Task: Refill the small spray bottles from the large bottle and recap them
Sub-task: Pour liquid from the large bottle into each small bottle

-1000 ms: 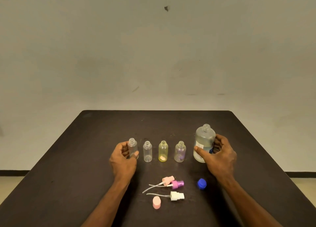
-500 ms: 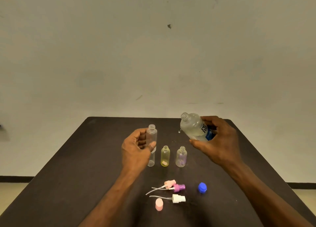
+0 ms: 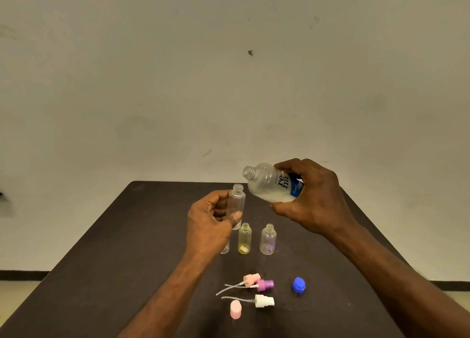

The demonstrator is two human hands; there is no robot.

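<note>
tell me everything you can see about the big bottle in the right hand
The large bottle is translucent, frosted-looking plastic with a threaded, uncapped neck and a blue-and-white label. A little clear liquid pools along its lower side. The right hand holds it in the air, tilted, its mouth pointing left above the small clear bottle.

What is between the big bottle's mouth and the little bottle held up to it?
Nothing visible. The big bottle, tilted in the right hand, has its open mouth just above and right of the uncapped little bottle in the left hand.
</note>
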